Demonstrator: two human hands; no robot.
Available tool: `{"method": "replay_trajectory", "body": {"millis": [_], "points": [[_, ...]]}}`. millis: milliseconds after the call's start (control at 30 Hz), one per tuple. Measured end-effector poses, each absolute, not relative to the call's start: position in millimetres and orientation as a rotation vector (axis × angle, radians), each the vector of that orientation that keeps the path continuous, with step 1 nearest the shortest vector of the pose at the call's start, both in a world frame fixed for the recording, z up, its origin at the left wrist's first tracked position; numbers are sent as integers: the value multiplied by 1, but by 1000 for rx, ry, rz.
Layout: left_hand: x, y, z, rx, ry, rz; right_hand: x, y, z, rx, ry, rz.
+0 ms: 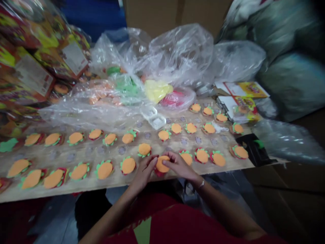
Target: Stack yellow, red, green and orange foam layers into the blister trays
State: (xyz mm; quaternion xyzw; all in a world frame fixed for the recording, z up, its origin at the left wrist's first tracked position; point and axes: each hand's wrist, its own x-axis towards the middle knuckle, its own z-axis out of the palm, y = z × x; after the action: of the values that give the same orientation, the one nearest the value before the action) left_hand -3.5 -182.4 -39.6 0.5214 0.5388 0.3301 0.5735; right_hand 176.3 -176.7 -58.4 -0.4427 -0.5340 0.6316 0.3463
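Near the table's front edge, an orange-topped toy burger with red below sits between my two hands. My left hand has its fingers curled against the burger's left side. From the right, my right hand holds the burger with the thumb on its orange top and the fingers at the back. Other toy burgers with green and red layers stand in rows, such as one to the left and one to the right.
Clear plastic bags with green, yellow and pink pieces lie along the back. Printed packages are piled at the left. An open clear container lies mid-table. A black object and printed cards are at the right.
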Motion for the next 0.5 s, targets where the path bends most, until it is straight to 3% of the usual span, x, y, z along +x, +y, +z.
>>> {"method": "replay_trajectory", "body": {"millis": [200, 500], "points": [[-19, -162, -45, 894, 1180, 922, 165, -128, -33, -1122, -1855, 1284], [-85, -169, -33, 709, 1354, 1052, 139, 8, 29, -1014, -1849, 633]]}}
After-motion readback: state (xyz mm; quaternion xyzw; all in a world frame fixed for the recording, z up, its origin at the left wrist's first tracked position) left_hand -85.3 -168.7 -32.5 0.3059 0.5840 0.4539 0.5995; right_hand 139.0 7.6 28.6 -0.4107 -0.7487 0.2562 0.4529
